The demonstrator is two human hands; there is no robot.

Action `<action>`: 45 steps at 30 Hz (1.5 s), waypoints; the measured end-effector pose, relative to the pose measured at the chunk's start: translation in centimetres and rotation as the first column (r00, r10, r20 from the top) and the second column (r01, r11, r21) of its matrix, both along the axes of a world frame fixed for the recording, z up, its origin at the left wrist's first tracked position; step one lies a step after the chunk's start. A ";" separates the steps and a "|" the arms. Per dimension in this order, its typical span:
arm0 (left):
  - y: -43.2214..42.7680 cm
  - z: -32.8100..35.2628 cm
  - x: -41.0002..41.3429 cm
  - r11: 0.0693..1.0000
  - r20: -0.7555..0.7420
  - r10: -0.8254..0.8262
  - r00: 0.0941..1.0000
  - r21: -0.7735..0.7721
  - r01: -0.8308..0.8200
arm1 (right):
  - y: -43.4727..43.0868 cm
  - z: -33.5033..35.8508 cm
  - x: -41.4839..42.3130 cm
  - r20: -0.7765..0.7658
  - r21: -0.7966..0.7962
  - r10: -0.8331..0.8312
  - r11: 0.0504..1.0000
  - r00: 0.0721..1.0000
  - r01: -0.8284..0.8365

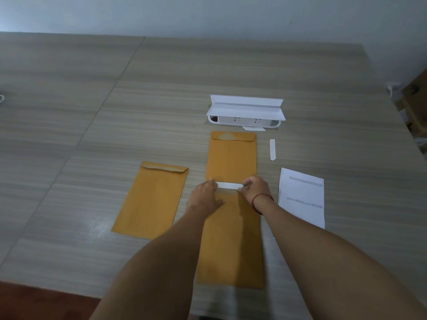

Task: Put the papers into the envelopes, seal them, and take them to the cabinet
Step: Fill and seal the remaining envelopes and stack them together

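Three brown envelopes lie on the table. The near envelope (231, 245) lies straight ahead of me, partly under my forearms. At its top edge runs a white strip (228, 185), and my left hand (204, 198) and my right hand (255, 188) each pinch one end of it. A second envelope (232, 157) lies just beyond, flap folded down. The third envelope (150, 200) rests to the left, its flap slightly lifted. White printed papers (302, 197) lie to the right of my right wrist.
A white open box (246, 112) stands behind the envelopes, with a white scrap (253, 128) in front of it. A loose white strip (272, 149) lies to the far envelope's right. Cardboard boxes (413, 105) sit past the table's right edge. The table's front edge is near me.
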State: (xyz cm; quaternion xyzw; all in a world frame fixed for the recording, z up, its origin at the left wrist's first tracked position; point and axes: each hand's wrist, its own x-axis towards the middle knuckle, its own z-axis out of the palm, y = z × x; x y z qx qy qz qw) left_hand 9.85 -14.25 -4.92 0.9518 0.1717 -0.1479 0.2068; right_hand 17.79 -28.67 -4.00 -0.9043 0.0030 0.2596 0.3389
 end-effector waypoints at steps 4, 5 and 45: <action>0.1 0.0 0.2 1.000 -0.017 0.018 1.000 0.008 -0.018 | 0.3 0.0 0.2 -0.021 0.011 -0.054 0.998 0.998 0.055; 0.1 0.0 0.2 1.000 -0.016 0.023 1.000 0.009 -0.023 | 0.4 0.0 0.2 -0.027 0.009 -0.061 0.998 0.998 0.061; -0.8 0.8 0.3 0.995 0.024 0.096 0.995 -0.011 -0.096 | -3.8 3.2 5.9 -0.198 0.265 -0.614 0.716 0.764 0.645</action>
